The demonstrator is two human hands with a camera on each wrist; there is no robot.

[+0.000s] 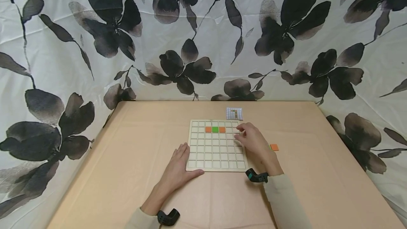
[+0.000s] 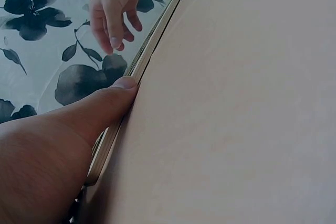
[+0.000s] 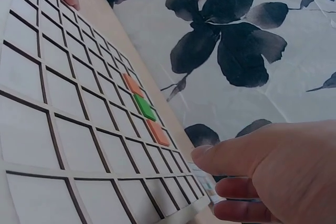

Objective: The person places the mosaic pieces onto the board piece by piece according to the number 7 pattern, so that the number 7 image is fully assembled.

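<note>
A pale grid board [image 1: 216,156] of square cells lies on the table, with an orange tile [image 1: 208,129], a green tile [image 1: 215,129] and another orange tile [image 1: 222,129] side by side in a row near its far edge. My left hand [image 1: 178,168] rests at the board's near left corner, fingers straight along the left side. Its thumb [image 2: 118,90] presses the near edge in the left wrist view. Over the board's right side hovers my right hand [image 1: 253,140], fingers loosely bent. Nothing shows between its thumb [image 3: 223,153] and fingers.
A small printed card [image 1: 234,113] with a grid pattern lies just beyond the board's far right corner. Right of the board, an orange tile [image 1: 274,147] and a sliver of green show beside my right wrist. Floral cloth [image 1: 187,70] hangs behind the table [image 1: 152,130].
</note>
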